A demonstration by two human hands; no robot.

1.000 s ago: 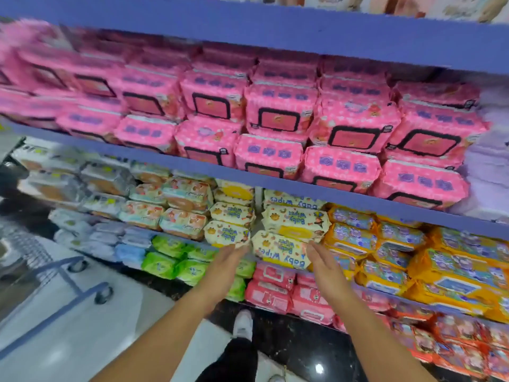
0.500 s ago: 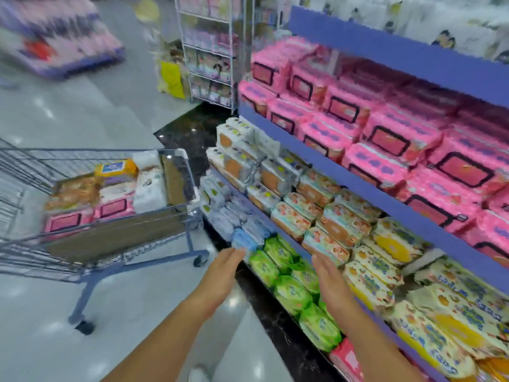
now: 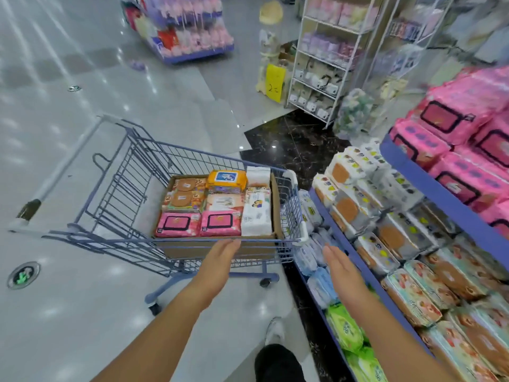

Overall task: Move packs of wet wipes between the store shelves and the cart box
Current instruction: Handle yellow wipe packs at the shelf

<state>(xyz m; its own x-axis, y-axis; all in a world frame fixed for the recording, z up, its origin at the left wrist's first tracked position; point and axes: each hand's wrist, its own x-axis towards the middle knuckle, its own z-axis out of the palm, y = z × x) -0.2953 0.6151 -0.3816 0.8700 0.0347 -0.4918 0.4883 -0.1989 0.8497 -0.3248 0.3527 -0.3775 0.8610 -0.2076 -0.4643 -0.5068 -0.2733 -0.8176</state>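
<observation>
Both my hands were empty, fingers straight and close together. My left hand (image 3: 220, 253) hung in front of the near rim of the cart (image 3: 132, 172), and my right hand (image 3: 337, 261) was between the cart and the shelves (image 3: 429, 188). Whether my left fingertips touched the rim I could not tell.

The cardboard box (image 3: 192, 248) sat in the cart's basket, at the end nearest the shelves. I counted eight wipe packs on its top layer. Two pink packs (image 3: 220, 223) with black-framed lids lay nearest me. Behind the left one were two brown-lidded packs (image 3: 183, 201). Behind the other were one pale pack (image 3: 223, 202) and one orange pack (image 3: 226, 180) with a blue label. Two white packs (image 3: 257, 213) lay along the right wall. Anything beneath that layer was hidden.

On the shelves, soft glossy film packs lay in rows, with pink shelf packs (image 3: 446, 119) above and green packs (image 3: 344, 329) low down, cut off by the frame's edge. Their print was too blurred to read. The cart was blue wire mesh, standing on a shiny tiled floor (image 3: 82, 312).
</observation>
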